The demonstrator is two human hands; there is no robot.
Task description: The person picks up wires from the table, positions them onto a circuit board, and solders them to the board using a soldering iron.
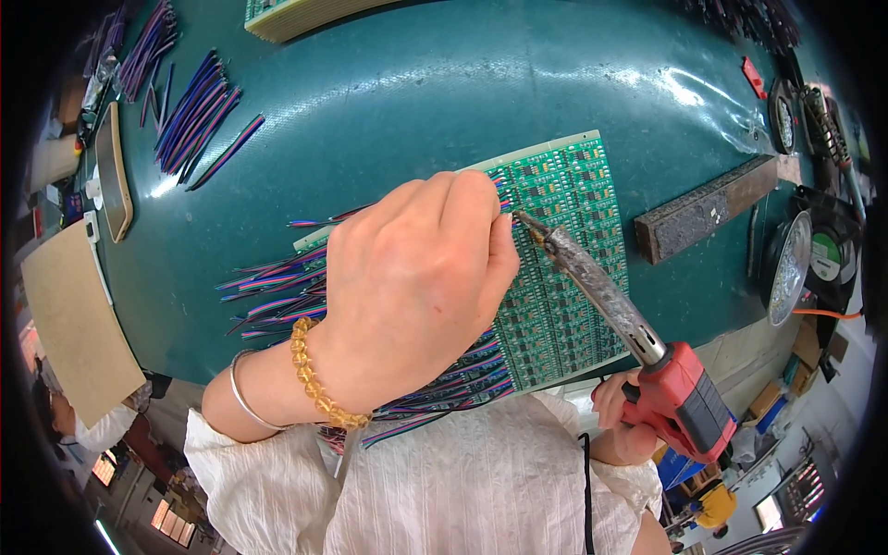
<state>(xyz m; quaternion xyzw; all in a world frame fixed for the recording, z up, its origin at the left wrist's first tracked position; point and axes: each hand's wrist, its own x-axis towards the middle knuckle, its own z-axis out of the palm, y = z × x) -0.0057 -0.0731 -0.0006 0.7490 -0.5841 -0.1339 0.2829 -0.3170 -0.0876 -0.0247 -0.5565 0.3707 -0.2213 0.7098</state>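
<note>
A green panel of circuit boards lies in front of me, with several multicoloured wire strands spreading from its left part. My left hand is closed over the panel, its thumb and forefinger pinching thin coloured wires whose ends show at the fingertips. Most of those wires are hidden beneath the hand. My right hand grips the handle of a red soldering gun. The dark tip of the gun reaches the boards right beside my left fingertips.
Loose wire bundles lie at the far left, near a phone-like slab. A dark metal bar sits right of the panel. Beyond it are a round dish and a fan. Stacked boards stand at the back.
</note>
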